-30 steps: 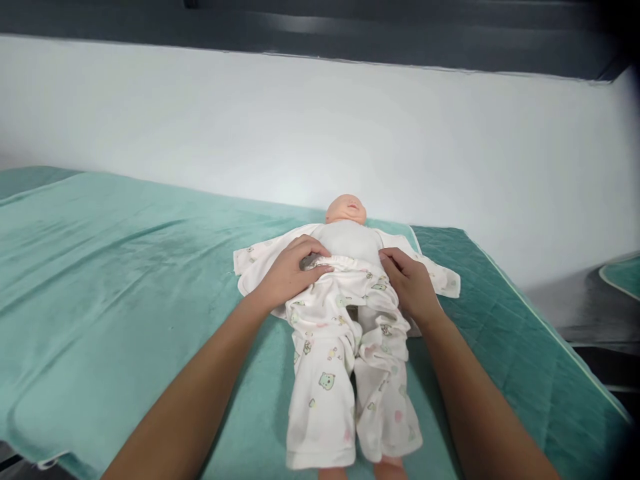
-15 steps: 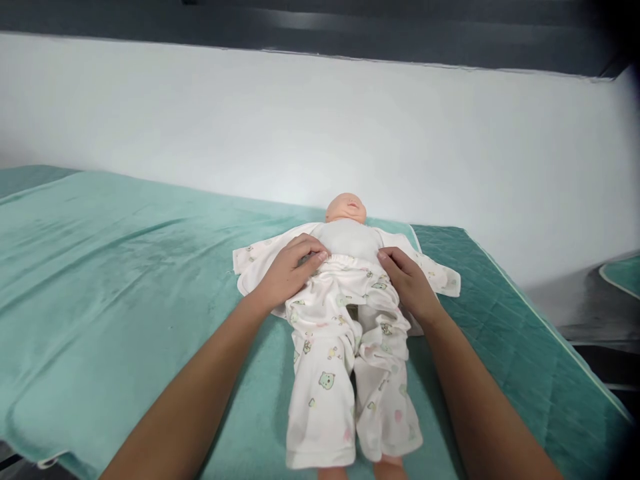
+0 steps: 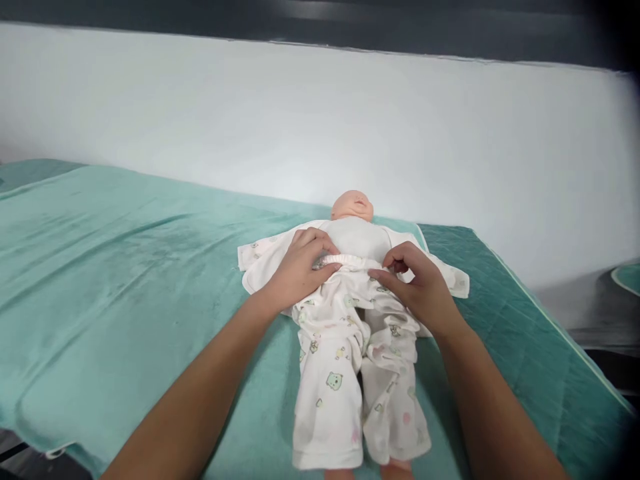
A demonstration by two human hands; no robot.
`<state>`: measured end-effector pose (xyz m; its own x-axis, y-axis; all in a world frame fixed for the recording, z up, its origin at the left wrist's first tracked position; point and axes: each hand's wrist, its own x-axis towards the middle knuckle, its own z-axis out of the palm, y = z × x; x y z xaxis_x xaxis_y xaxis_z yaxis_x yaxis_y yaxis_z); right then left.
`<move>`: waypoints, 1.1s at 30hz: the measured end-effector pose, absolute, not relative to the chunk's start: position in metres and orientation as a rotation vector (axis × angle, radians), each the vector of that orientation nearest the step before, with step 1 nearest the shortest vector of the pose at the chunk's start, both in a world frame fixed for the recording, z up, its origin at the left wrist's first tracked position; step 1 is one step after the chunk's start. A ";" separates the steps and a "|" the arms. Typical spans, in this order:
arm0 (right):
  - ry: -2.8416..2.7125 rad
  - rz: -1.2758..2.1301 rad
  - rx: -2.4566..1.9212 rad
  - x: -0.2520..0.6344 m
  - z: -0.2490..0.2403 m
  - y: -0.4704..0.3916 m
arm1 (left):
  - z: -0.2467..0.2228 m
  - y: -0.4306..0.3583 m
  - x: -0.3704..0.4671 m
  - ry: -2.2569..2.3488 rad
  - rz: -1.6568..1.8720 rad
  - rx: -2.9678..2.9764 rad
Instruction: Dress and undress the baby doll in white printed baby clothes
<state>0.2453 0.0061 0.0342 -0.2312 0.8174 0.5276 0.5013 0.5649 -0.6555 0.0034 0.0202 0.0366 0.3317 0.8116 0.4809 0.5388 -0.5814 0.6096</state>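
A baby doll (image 3: 352, 205) lies on its back, its head by the wall. Over its pale bodysuit (image 3: 350, 237), an outer white printed shirt (image 3: 265, 267) is spread with both sleeves stretched outward. White baby pants (image 3: 333, 380) with small animal prints cover the legs, and the doll's lower legs show below the cuffs. My left hand (image 3: 303, 267) holds the gathered waistband at its left side, thumb in front and fingers behind. At the right side, my right hand (image 3: 415, 277) has its thumb and bent forefinger on the waistband. The fingertips are partly hidden by cloth.
A light green sheet (image 3: 125, 293) with wrinkles covers the bed, and a darker quilted mat (image 3: 510, 313) shows at the right. Behind the doll stands a white wall (image 3: 300, 120) with a dark band above. Another green edge (image 3: 627, 277) appears far right.
My right hand has shifted inward along the waistband, its thumb now lying over the front of the pants. My left thumb has also moved slightly inward. The view has shifted slightly.
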 end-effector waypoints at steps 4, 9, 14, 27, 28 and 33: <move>-1.944 0.425 -1.078 0.245 0.034 0.007 | 0.034 0.020 0.008 1.098 1.165 2.344; -1.995 0.441 -1.092 0.242 0.034 0.006 | 0.028 0.021 0.014 1.202 1.193 2.271; -2.002 0.573 -1.149 0.246 0.040 0.003 | 0.023 0.028 0.013 1.383 1.347 1.978; -1.776 1.138 -1.188 0.295 0.031 0.011 | 0.012 0.037 -0.005 1.523 1.455 1.749; -1.723 1.128 -1.183 0.301 0.028 0.013 | 0.010 0.040 -0.009 1.568 1.489 1.699; -1.410 0.961 -1.078 0.313 0.019 0.019 | 0.008 0.048 -0.021 1.555 1.464 1.596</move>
